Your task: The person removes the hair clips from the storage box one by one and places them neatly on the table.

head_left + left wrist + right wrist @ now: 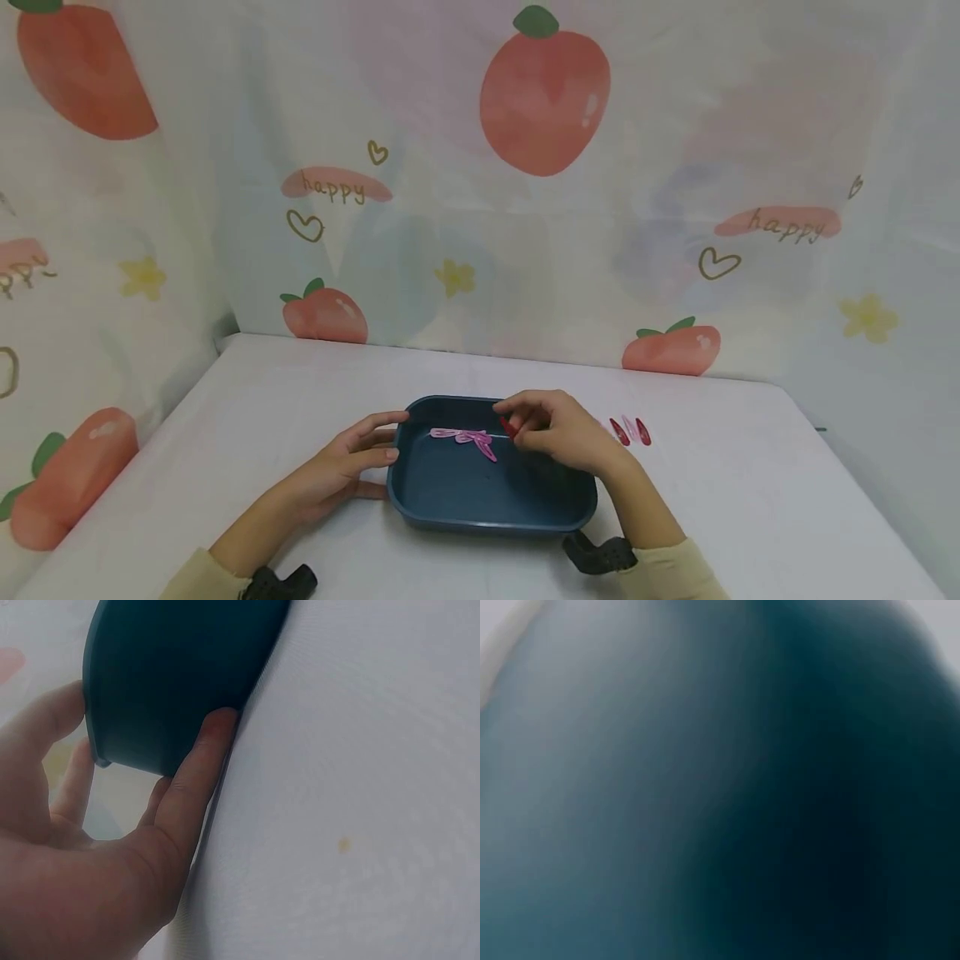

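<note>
A dark blue tray (495, 508) stands on the table, its near wall facing me. Inside it, toward the back, lie pink snap hair clips (465, 436) bunched together. My right hand (555, 429) is over the tray's right side and pinches a red hair clip (508, 427) between thumb and fingers. Against the tray's left end, my left hand (341, 462) rests with spread, fairly straight fingers; in the left wrist view its fingertips (219, 720) touch the tray wall (165, 690). The right wrist view is a blur of dark blue, showing neither hand nor clip.
Just right of the tray, a red clip (619, 431), a pink clip (632, 429) and another red clip (642, 432) lie side by side on the white table (750, 500). A printed curtain (525, 250) hangs behind the table's far edge.
</note>
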